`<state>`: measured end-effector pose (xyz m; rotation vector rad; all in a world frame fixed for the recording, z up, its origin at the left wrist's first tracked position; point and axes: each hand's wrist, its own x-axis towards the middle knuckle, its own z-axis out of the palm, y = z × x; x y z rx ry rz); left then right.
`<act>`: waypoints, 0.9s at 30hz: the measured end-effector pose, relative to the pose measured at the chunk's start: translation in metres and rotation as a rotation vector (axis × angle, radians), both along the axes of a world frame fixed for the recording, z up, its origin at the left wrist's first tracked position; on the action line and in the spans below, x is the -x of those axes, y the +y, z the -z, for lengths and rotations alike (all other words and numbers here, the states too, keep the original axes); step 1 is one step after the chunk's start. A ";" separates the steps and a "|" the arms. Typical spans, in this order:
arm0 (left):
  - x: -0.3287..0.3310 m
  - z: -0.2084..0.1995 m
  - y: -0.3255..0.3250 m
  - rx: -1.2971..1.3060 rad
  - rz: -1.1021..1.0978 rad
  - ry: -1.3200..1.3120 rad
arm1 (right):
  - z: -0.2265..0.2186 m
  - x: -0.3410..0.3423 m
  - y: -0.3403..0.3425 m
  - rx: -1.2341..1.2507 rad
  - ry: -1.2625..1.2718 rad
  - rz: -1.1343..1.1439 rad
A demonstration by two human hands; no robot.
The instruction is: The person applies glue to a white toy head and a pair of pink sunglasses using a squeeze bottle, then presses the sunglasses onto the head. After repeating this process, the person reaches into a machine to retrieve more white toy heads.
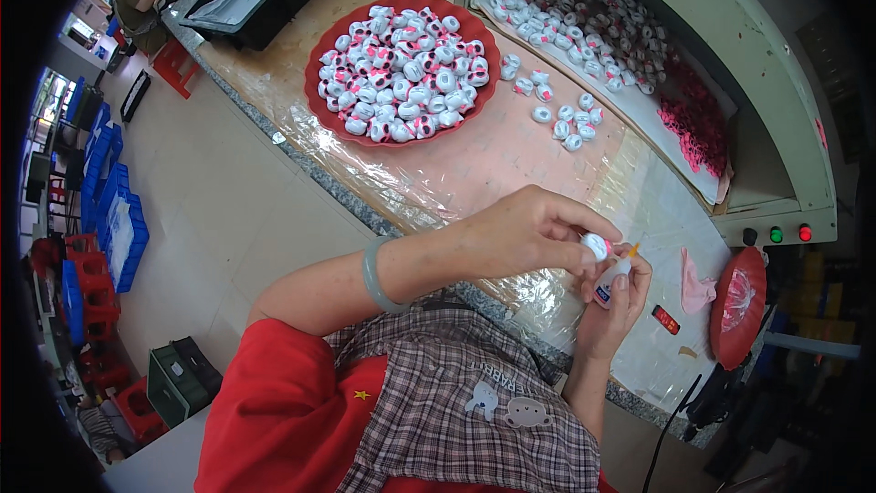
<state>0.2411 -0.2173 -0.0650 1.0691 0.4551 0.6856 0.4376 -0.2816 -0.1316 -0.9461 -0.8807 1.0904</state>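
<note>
Between the thumb and fingers of my left hand (529, 230) is a small round white and pink figure piece (596, 246). My right hand (620, 306) is wrapped round a small glue bottle (610, 285) with a yellow-orange tip that points upward. The tip is close beside the white piece; whether they touch I cannot tell. Farther off, a red scalloped bowl (315, 96) is heaped with similar white and pink pieces (401, 73). Several loose ones (570, 123) lie on the table to the right of the bowl.
A cream box-like cabinet (785, 137) at the right contains many white pieces (584, 18) and a pile of dark pink parts (698, 123). Near its buttons lie a pink cloth (696, 283), a red dish (737, 310) and a small red-black packet (665, 319). A black tray (265, 0) stands far left.
</note>
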 end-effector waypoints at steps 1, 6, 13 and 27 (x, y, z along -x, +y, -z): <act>0.003 0.007 -0.002 0.008 -0.055 0.004 | -0.002 0.001 0.000 -0.014 -0.017 -0.016; 0.007 0.035 -0.015 0.048 -0.211 -0.025 | -0.005 -0.007 -0.003 -0.052 -0.070 -0.058; 0.002 0.053 -0.025 0.124 -0.220 -0.045 | -0.014 -0.012 -0.012 0.030 0.037 0.017; -0.005 0.076 -0.031 0.160 -0.225 -0.017 | -0.023 -0.011 -0.023 -0.115 -0.566 0.204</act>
